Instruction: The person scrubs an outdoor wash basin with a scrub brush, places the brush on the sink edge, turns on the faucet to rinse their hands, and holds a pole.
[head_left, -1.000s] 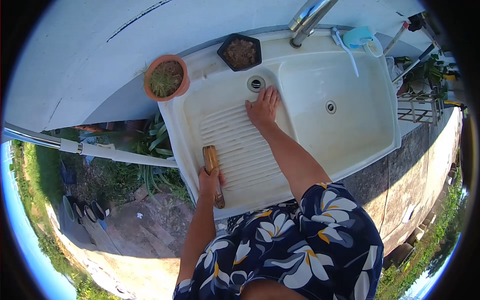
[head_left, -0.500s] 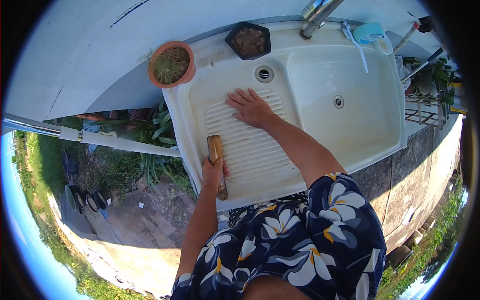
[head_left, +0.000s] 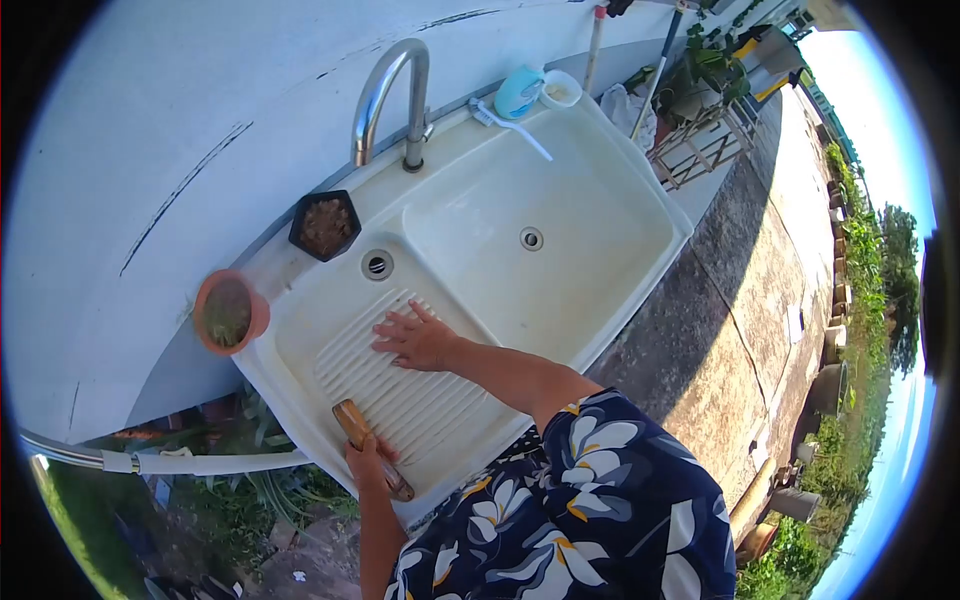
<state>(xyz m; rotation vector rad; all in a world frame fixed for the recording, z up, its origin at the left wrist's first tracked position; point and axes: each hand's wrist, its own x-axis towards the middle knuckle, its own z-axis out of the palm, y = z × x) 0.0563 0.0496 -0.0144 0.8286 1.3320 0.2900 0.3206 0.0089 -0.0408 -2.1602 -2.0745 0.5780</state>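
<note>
Your left hand (head_left: pixel 368 462) is closed around the middle of a wooden block (head_left: pixel 352 421), with the thumb over the top and fingertips showing on the right side. The block is long and narrow, with a worn look: its far end is a warm golden brown with darker edges, while the near end, sticking out past your hand, looks darker and more reddish. The middle is hidden under your grip, and you can't tell from here what its underside is like. It sits at the near left of the white sink (head_left: pixel 610 235), along the left edge of the ribbed washboard (head_left: pixel 447 410), tilted so that its far end points to the left.

Your right hand (head_left: pixel 418 342) is open and holds nothing; it lies palm down over the far part of the ribs, fingers spread and pointing left. The pale ribs run slantwise in close rows between and beyond your hands.

Past the ribs you have a round drain (head_left: pixel 378 265), with a black pot (head_left: pixel 326 226) just beyond it on the sink's far edge. A clay pot (head_left: pixel 262 317) stands at the left corner, and the tap (head_left: pixel 416 110) rises at the far side.
</note>
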